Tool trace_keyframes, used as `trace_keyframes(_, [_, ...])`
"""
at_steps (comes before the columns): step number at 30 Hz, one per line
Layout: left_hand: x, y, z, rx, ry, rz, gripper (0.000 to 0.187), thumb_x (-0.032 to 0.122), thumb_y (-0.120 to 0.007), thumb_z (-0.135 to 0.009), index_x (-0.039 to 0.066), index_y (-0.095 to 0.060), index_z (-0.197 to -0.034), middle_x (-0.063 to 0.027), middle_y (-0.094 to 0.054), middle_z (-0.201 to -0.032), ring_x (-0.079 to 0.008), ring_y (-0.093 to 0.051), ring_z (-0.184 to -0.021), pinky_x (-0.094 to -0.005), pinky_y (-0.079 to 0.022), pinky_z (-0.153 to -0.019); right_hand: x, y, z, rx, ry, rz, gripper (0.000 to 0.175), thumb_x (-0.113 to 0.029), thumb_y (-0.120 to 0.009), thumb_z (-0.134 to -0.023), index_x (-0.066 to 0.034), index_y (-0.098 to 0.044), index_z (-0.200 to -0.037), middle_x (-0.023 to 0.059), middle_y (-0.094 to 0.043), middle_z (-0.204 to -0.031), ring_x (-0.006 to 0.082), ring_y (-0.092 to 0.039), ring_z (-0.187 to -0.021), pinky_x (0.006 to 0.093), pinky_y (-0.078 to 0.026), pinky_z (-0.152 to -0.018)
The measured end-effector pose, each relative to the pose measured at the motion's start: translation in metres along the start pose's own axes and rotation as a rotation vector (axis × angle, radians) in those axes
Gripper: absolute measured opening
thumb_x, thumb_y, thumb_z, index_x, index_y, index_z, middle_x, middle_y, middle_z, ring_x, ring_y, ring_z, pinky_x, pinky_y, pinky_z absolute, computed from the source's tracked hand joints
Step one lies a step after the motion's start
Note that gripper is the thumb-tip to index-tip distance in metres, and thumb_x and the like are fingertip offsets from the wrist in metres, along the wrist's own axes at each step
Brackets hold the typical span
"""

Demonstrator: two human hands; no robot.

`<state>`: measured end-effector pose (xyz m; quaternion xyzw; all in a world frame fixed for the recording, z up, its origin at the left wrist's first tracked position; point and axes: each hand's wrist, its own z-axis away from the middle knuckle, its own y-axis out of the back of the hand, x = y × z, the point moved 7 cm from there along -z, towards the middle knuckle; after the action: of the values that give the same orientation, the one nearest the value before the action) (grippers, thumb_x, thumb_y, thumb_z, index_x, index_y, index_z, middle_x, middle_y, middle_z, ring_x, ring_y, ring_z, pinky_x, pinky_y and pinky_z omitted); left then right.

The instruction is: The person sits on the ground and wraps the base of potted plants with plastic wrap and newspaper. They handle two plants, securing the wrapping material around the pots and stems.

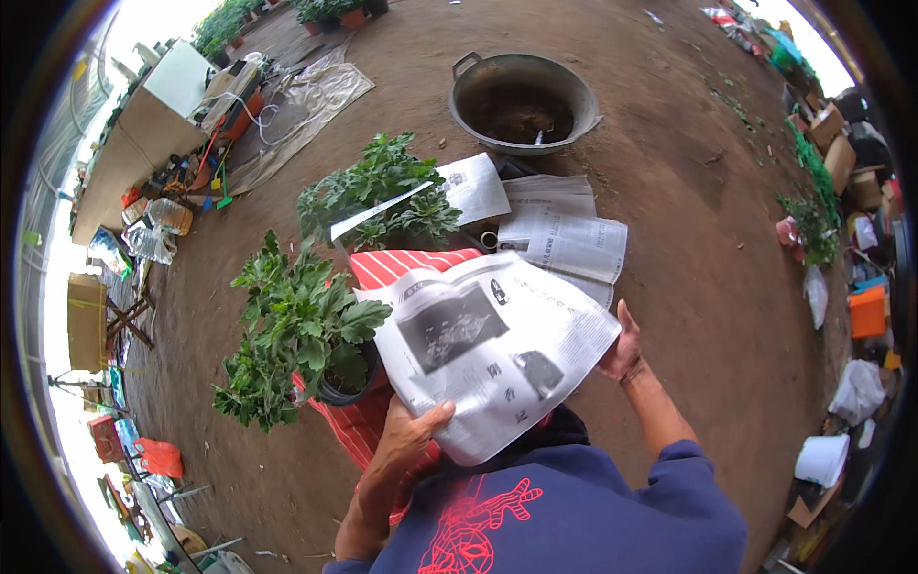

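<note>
A printed newspaper sheet (459, 373) is stretched between my hands above my lap. My left hand (416, 430) pinches its lower left edge with the thumb on top. At the right edge, my right hand (622, 346) grips the sheet from behind, so most of those fingers are hidden. Close to my left stands a leafy green plant (301, 330) in a dark pot (351, 391), beside a red striped cloth (412, 262). More newspaper sheets (563, 233) lie just beyond the one I hold. A second leafy plant (380, 194) stands farther forward, with a paper strip (380, 209) across its leaves.
On the soil floor ahead rests a large metal basin (525, 104) with dark material inside. Plastic bottles (168, 215) and a pale cabinet (136, 143) occupy the left side. Along the right run cardboard boxes (828, 125), an orange box (868, 312) and a white bucket (821, 459).
</note>
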<state>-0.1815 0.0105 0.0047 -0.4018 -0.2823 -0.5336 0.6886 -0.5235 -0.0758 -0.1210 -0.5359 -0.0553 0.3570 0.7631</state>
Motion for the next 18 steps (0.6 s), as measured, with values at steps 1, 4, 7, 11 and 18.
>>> trace_keyframes(1, [0.0, 0.005, 0.008, -0.007, -0.021, -0.015, 0.049, 0.012, -0.079, -0.092, -0.005, -0.061, -0.135, -0.0106, -0.072, -0.122, -0.0201, -0.069, -0.11, -0.0355, -0.055, -0.098, -0.006, 0.017, -0.007, 0.115, -0.065, -0.028, 0.094, -0.063, -0.067, -0.094, 0.0009, -0.042, -0.158, 0.0206, -0.057, -0.153, 0.0335, -0.058, -0.137, 0.0461, -0.048, -0.115])
trace_keyframes(4, [-0.006, 0.016, 0.023, -0.101, 0.043, -0.159, 0.053, 0.014, -0.079, -0.093, -0.006, -0.06, -0.138, -0.0099, -0.071, -0.125, -0.0199, -0.067, -0.113, -0.0359, -0.053, -0.101, -0.019, 0.018, -0.027, -0.072, -0.176, 0.34, 0.082, -0.054, -0.074, -0.094, 0.0033, -0.053, -0.149, 0.0186, -0.068, -0.137, 0.0263, -0.07, -0.12, 0.0419, -0.055, -0.106])
trace_keyframes(7, [-0.012, 0.025, 0.026, -0.043, 0.019, -0.216, 0.045, 0.019, -0.073, -0.099, -0.006, -0.063, -0.135, -0.0094, -0.072, -0.121, -0.0181, -0.067, -0.11, -0.0351, -0.053, -0.098, -0.025, 0.022, -0.039, 0.0, -0.221, 0.565, 0.057, -0.021, -0.085, -0.09, 0.0019, -0.063, -0.137, 0.0101, -0.076, -0.118, 0.0183, -0.074, -0.104, 0.0374, -0.06, -0.093])
trace_keyframes(11, [-0.018, 0.037, 0.013, 0.06, -0.071, -0.144, 0.036, 0.022, -0.064, -0.107, -0.007, -0.067, -0.128, -0.0086, -0.075, -0.113, -0.0157, -0.07, -0.1, -0.0328, -0.055, -0.091, -0.029, 0.019, -0.036, 0.049, -0.263, 0.711, 0.05, -0.006, -0.085, -0.085, 0.003, -0.065, -0.13, 0.0105, -0.075, -0.118, 0.0192, -0.073, -0.103, 0.037, -0.06, -0.094])
trace_keyframes(18, [-0.038, 0.036, -0.003, 0.044, -0.146, 0.275, 0.024, 0.014, -0.06, -0.108, -0.002, -0.072, -0.121, -0.0068, -0.076, -0.109, -0.0144, -0.071, -0.094, -0.031, -0.056, -0.087, -0.053, 0.037, 0.003, 0.027, -0.129, 0.527, 0.047, 0.006, -0.073, -0.084, 0.0059, -0.064, -0.13, 0.0152, -0.073, -0.121, 0.0235, -0.071, -0.106, 0.0399, -0.058, -0.097])
